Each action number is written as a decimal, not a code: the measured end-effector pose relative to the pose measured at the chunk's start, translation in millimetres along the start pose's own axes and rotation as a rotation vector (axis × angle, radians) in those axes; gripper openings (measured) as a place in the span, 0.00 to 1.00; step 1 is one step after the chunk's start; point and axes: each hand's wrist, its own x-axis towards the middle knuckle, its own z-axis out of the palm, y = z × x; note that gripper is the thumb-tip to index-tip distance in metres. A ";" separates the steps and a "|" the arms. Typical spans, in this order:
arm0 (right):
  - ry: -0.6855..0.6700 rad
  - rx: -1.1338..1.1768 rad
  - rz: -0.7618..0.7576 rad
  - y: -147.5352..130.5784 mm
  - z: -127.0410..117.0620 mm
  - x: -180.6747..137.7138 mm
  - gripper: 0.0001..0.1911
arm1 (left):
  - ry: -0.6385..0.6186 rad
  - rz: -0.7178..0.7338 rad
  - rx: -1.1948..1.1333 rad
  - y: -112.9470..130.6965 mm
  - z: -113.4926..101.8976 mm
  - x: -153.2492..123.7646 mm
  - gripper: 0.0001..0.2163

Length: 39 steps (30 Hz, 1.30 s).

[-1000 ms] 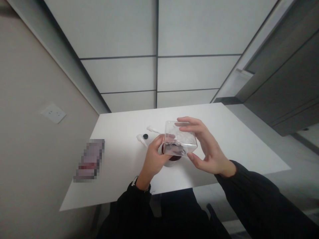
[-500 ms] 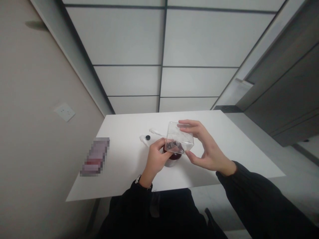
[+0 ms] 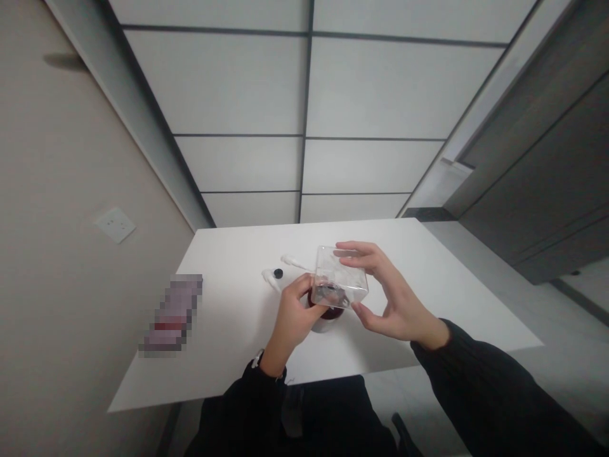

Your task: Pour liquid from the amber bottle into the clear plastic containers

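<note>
My right hand (image 3: 394, 298) grips a clear rectangular plastic container (image 3: 337, 270), thumb at its lower corner and fingers along its upper side. The container is tilted, its lower end over a round container (image 3: 326, 324) with a dark red upper part and a pale base. My left hand (image 3: 295, 312) is closed around the left side of that round container, thumb in front. The clear plastic hides most of its top, and I cannot tell whether the two touch. Just beyond my left hand lie a small black cap (image 3: 278, 273) and white crumpled strips (image 3: 270, 279).
Everything rests on a white table (image 3: 228, 343). A pixelated mauve and red item (image 3: 174, 314) lies at its left edge. A wall with a socket (image 3: 115, 225) stands to the left, and white panelled doors (image 3: 257, 162) rise behind the table.
The view has tilted up slightly, so the table and hands appear lower. Both hands keep their grips, and the clear container stays tilted over the round one.
</note>
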 end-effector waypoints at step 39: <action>0.265 0.848 0.682 30.6 15.4 -8.7 0.22 | -0.223 0.026 -0.130 23.6 -34.4 6.3 0.29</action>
